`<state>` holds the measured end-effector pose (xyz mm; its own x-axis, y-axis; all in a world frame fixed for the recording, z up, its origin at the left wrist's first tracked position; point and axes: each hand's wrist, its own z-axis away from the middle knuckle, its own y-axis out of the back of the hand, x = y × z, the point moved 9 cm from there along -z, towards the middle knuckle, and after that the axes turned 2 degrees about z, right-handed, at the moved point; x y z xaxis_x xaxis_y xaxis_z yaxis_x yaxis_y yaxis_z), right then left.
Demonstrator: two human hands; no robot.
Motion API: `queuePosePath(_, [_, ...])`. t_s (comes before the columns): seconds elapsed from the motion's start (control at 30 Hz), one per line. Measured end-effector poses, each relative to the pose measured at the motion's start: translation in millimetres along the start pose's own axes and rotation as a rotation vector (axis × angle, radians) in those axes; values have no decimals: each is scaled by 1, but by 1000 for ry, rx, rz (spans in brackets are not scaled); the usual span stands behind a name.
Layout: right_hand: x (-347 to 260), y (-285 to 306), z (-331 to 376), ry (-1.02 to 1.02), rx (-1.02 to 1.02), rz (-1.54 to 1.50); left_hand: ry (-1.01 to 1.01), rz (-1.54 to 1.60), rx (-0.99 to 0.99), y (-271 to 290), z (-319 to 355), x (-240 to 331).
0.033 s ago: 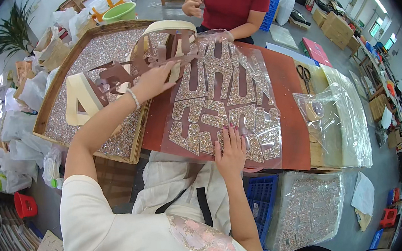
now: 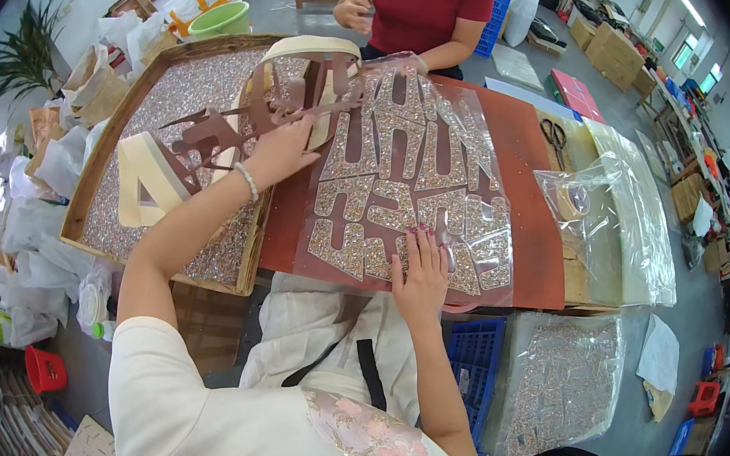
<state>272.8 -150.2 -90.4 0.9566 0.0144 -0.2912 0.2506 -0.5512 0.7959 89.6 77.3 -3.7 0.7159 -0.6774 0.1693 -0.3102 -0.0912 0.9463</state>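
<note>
Peeling step, I judge. My left hand [image 2: 280, 150] pinches the brown cutout strip [image 2: 243, 122], lifted left of the glitter sheet [image 2: 405, 188]; right hand [image 2: 421, 274] lies open, flat on that sheet. Next: steady pull.

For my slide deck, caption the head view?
Left hand lifts a brown cutout strip while right hand presses the glittery sheet flat.
</note>
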Motion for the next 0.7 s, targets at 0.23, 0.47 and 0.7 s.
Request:
queuePosePath(0.23, [0,1,4,-6,18,11,-22,-463,37,-1,-23,-18])
queuePosePath(0.47, [2,4,4,-7,22,12,-21,-651,285,121,-116,-73])
queuePosePath(0.7, [-6,4,5,-12,4,7,49,-677,443,199,-147,-114])
